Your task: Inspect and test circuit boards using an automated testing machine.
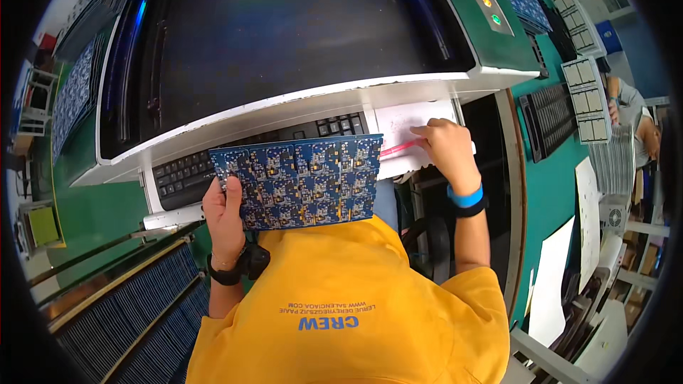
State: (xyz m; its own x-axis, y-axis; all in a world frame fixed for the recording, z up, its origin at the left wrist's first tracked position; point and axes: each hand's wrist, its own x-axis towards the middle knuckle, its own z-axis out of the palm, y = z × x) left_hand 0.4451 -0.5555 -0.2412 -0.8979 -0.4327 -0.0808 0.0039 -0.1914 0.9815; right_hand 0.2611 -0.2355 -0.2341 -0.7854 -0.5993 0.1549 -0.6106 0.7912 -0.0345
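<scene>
A blue printed circuit board panel point(302, 181), covered in rows of small components, is held up in front of my chest. My left hand point(225, 210) grips its left edge, with the thumb on the near face. To the right of the panel, my right hand point(449, 153) is closed around a thin pink-red pen-like stick point(403, 148). The stick's far end reaches the panel's upper right edge; I cannot tell whether it touches. Behind the panel, a black keyboard point(188, 178) on a white tray is partly hidden.
A large machine with a dark bed point(284, 35) and white front edge stands ahead. Its buttons point(486, 1) are at the upper right. A rack of upright boards point(142, 313) stands lower left. Another keyboard point(551, 117) lies on the right-hand green bench. Another person point(633, 103) sits far right.
</scene>
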